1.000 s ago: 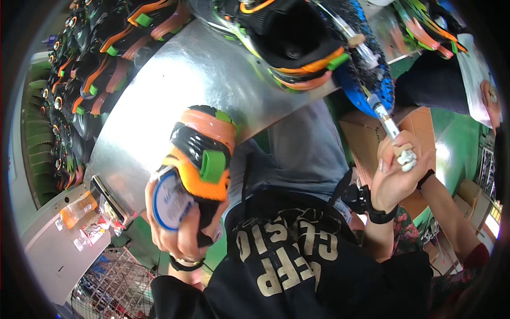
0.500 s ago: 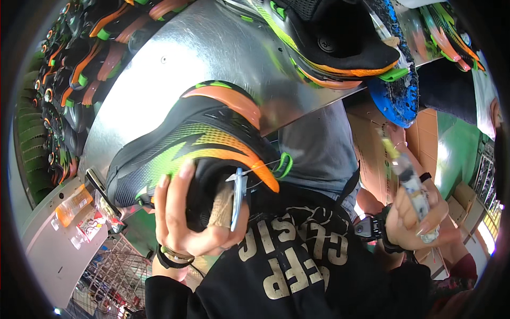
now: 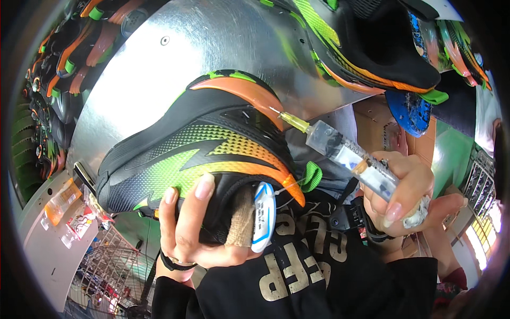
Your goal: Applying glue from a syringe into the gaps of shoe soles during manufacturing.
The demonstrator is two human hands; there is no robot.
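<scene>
My left hand [image 3: 186, 228] grips a black sneaker [image 3: 175, 151] by its collar, tilting it on its side with the toe to the left. Tan wrapping covers one of that hand's digits at the shoe opening. A white tag with a blue border [image 3: 264, 218] hangs on a clear thread near the green heel loop [image 3: 312, 176]. In my right hand [image 3: 406, 191] is a clear syringe [image 3: 345, 151] with a yellow needle hub. Its needle points up and left, by the heel end of the pinkish-orange sole [image 3: 241, 94]; whether it touches, I cannot tell.
Beyond the held shoe lies a shiny metal tabletop [image 3: 175, 53], with a similar sneaker [image 3: 372, 58] at its far right. Stacked shoes [image 3: 71, 69] fill the far left. A blue, black-smeared object [image 3: 406, 111] is at the right. Lower left are an orange bottle [image 3: 61, 202] and a wire-caged fan [image 3: 109, 274].
My right hand has swung the syringe leftward, from beside my body to the shoe's heel. The held shoe appears slightly larger, and its tag has turned to face up.
</scene>
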